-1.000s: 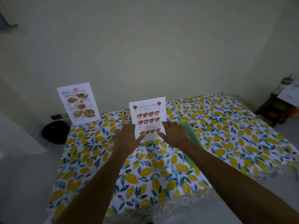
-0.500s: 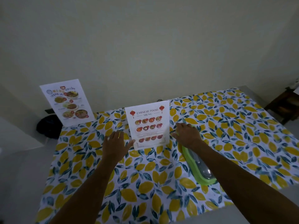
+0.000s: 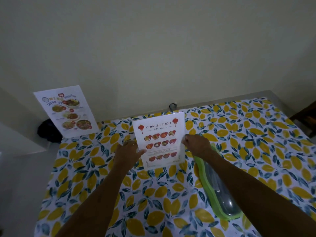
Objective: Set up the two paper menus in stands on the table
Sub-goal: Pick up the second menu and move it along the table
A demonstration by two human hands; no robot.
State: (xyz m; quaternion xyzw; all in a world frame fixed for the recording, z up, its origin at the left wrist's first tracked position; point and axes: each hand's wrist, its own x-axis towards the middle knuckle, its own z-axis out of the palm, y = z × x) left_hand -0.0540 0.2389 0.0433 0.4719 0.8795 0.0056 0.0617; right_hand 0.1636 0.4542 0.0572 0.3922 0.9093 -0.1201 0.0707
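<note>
A white "Chinese Food Menu" sheet [image 3: 160, 139] stands upright in a clear stand at the middle of the table, facing me. My left hand [image 3: 127, 152] grips its left edge, thumb laid over the front of the sheet. My right hand [image 3: 196, 145] pinches its right edge. A second menu [image 3: 65, 110] with food photos stands tilted back at the table's far left corner, apart from both hands. The stands themselves are hard to make out.
The table [image 3: 256, 142] wears a cloth printed with yellow lemons and dark leaves. A green-rimmed clear container [image 3: 220, 194] lies under my right forearm. A pale wall runs behind the table. A dark bag [image 3: 48, 130] sits on the floor at left.
My view has tilted and moved closer, so the middle menu looks larger. Both hands have slid from the menu's base up to its side edges.
</note>
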